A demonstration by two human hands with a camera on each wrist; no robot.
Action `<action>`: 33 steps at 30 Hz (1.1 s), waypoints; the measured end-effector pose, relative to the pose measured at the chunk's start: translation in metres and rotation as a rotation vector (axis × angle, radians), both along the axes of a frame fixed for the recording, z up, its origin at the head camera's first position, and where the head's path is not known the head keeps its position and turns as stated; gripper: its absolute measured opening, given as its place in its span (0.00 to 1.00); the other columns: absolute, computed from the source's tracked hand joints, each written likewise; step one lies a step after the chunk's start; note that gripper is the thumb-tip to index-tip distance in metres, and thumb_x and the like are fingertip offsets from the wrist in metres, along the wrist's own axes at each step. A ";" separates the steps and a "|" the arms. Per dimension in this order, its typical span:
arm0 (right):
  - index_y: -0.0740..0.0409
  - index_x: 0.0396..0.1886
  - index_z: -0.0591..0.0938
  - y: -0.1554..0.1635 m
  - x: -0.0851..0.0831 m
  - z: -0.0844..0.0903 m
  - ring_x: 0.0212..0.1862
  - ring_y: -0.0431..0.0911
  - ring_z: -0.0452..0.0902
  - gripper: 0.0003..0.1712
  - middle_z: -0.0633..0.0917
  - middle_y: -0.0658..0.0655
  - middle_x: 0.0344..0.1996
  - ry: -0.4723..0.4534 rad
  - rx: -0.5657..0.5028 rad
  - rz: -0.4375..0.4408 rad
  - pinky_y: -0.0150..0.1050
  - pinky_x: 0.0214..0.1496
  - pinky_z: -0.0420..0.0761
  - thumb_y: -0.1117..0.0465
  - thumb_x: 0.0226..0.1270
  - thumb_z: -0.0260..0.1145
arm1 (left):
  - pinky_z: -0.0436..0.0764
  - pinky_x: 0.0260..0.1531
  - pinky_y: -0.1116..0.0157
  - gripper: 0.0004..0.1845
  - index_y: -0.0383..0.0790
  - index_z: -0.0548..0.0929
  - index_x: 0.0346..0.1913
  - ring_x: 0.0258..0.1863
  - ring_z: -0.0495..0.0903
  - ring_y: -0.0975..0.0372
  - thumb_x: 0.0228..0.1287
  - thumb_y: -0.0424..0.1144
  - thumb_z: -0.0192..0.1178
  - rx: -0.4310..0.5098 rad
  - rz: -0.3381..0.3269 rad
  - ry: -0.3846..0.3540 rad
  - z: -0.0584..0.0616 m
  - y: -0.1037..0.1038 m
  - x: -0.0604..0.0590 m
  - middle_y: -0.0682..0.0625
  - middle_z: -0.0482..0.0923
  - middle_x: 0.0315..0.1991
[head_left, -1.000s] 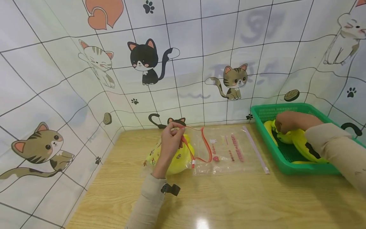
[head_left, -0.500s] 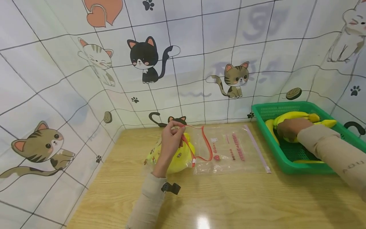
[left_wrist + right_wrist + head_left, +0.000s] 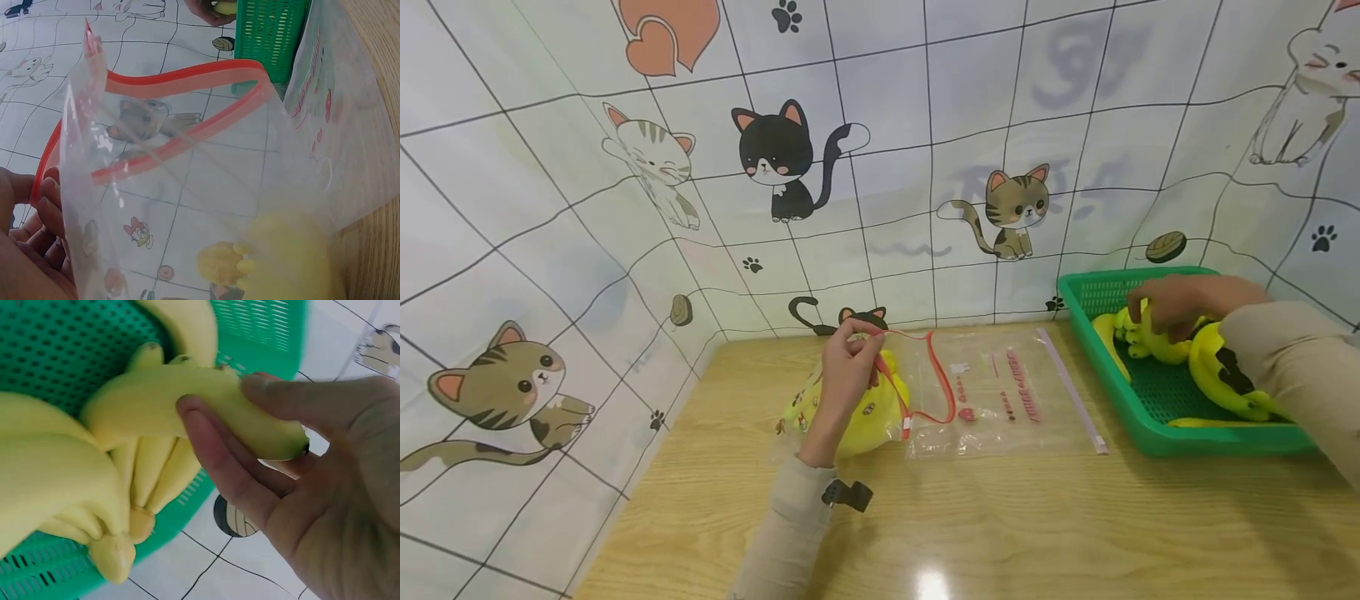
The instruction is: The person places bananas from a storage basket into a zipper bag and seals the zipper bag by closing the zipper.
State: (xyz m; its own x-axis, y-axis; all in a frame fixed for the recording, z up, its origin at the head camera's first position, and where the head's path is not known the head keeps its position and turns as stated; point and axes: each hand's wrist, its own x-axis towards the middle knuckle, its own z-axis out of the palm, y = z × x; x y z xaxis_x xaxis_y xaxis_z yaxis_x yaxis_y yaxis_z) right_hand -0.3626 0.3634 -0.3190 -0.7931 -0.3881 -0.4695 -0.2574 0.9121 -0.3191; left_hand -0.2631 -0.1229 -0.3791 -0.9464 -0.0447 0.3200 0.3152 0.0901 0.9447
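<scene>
Between thumb and fingers, my left hand [image 3: 847, 367] pinches the red zip edge of a clear, cartoon-printed zip bag [image 3: 181, 140], whose mouth gapes. Yellow things [image 3: 281, 256] sit inside it, at least one with a banana-like stem end. Over at the right, my right hand [image 3: 1172, 302] is above the green basket, thumb and fingers around a yellow banana [image 3: 187, 394]. Its dark tip pokes out by the palm in the right wrist view. Other bananas [image 3: 56, 456] lie in the basket just under and beside it.
The green plastic basket [image 3: 1153, 437] stands on the table's right side against the patterned wall covering. A second clear bag [image 3: 1000, 425] with a lilac zip lies flat between the first bag and the basket. Wood table [image 3: 1000, 533] spreads in front.
My right hand has shifted about inside the basket and now lifts a banana, while the bananas near it lie differently. The left hand keeps its hold on the bag edge.
</scene>
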 end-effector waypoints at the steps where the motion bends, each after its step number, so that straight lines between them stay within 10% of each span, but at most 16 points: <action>1: 0.72 0.57 0.73 0.000 0.000 0.003 0.23 0.42 0.68 0.21 0.71 0.81 0.50 0.013 -0.012 0.013 0.37 0.28 0.77 0.78 0.63 0.53 | 0.68 0.13 0.69 0.03 0.42 0.80 0.45 0.09 0.68 0.62 0.73 0.37 0.61 0.000 0.001 0.000 0.000 0.000 0.000 0.54 0.75 0.14; 7: 0.68 0.57 0.80 -0.007 0.007 0.024 0.25 0.43 0.73 0.20 0.81 0.67 0.37 0.102 -0.016 0.054 0.39 0.28 0.80 0.76 0.65 0.58 | 0.68 0.13 0.69 0.04 0.41 0.80 0.46 0.09 0.68 0.62 0.74 0.36 0.60 0.001 -0.002 0.007 0.001 -0.001 0.001 0.53 0.75 0.14; 21: 0.67 0.61 0.81 -0.013 0.020 0.058 0.31 0.46 0.76 0.30 0.79 0.74 0.56 0.245 -0.082 0.025 0.38 0.32 0.82 0.78 0.58 0.55 | 0.67 0.12 0.70 0.04 0.42 0.80 0.45 0.09 0.68 0.63 0.73 0.37 0.61 -0.005 0.000 0.007 0.001 -0.002 0.001 0.54 0.74 0.14; 33: 0.60 0.68 0.77 -0.043 0.034 0.089 0.29 0.42 0.79 0.22 0.85 0.51 0.34 0.437 -0.019 0.060 0.36 0.33 0.80 0.60 0.77 0.61 | 0.68 0.12 0.70 0.05 0.40 0.80 0.46 0.08 0.68 0.63 0.73 0.37 0.61 0.004 0.005 0.001 0.004 -0.003 0.002 0.54 0.76 0.14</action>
